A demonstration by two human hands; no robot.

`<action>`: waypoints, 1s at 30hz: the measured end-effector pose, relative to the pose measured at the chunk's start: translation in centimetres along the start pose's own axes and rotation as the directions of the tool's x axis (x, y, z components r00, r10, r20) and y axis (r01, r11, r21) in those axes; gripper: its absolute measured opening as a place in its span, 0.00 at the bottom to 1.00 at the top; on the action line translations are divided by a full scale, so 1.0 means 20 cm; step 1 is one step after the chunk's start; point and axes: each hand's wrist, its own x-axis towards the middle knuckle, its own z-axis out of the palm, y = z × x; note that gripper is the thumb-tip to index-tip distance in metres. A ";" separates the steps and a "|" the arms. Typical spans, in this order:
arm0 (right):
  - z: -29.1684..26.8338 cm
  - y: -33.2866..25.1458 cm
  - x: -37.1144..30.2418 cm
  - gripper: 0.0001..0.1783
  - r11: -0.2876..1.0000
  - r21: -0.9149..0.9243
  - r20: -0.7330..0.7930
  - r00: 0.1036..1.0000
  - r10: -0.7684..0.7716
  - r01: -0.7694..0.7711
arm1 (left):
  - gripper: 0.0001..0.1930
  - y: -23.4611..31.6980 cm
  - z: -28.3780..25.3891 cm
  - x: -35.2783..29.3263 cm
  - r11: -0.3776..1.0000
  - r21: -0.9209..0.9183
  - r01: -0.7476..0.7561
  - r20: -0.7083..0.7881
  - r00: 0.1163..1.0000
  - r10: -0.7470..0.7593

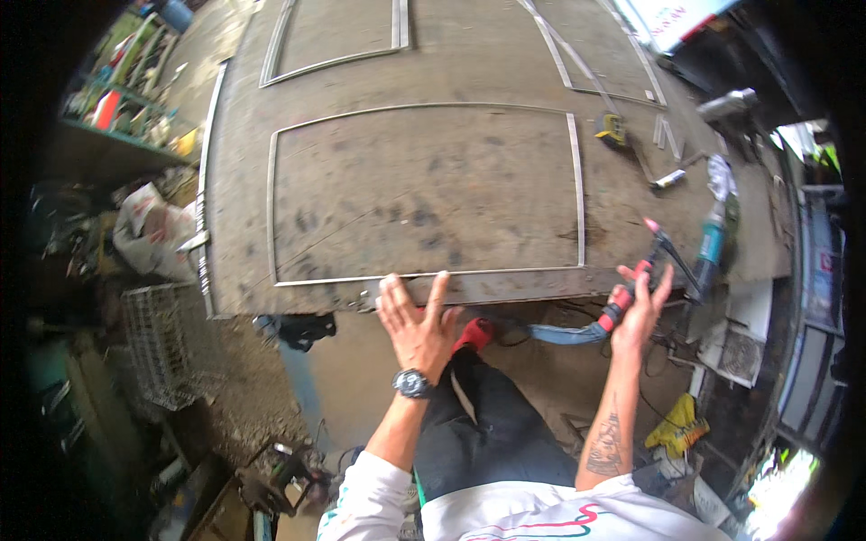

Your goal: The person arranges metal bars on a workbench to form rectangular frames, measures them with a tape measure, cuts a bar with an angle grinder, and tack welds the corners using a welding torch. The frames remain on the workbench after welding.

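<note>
My left hand (417,326) flat, fingers spread, grip released, pressing metal frame (424,274) at near counter (244,180) edge. My right hand (639,311) clenched round welding torch (651,257) (red handle), tip off frame's right corner, not touching.

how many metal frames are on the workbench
3: one whole rectangular frame nearest the left hand, one at the far left edge, one far right. Both far ones are cut off.

Yellow tape measure (612,129) on worn workbench (469,54), wire crate (167,343) on ground, cluttered green shelf (126,108), white bag (149,230)
</note>
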 end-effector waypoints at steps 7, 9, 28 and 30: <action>0.18 -0.14 -0.06 0.29 0.990 -0.131 0.052 0.997 -0.049 0.055 | 0.37 0.02 0.01 0.00 0.997 -0.075 0.013 -0.001 1.000 -0.013; 0.27 -0.14 -0.16 0.30 0.985 -0.159 0.149 0.988 -0.039 0.063 | 0.35 0.00 0.03 0.00 0.998 -0.060 0.003 -0.011 1.000 -0.004; 0.59 0.13 -0.57 0.31 0.845 -0.528 0.654 0.593 0.469 -0.086 | 0.34 -0.01 0.06 -0.01 0.999 -0.042 0.026 0.010 1.000 -0.026; 0.61 0.12 -0.58 0.30 0.838 -0.542 0.655 0.595 0.466 -0.060 | 0.33 -0.01 0.06 -0.01 0.999 -0.045 0.029 0.007 1.000 -0.029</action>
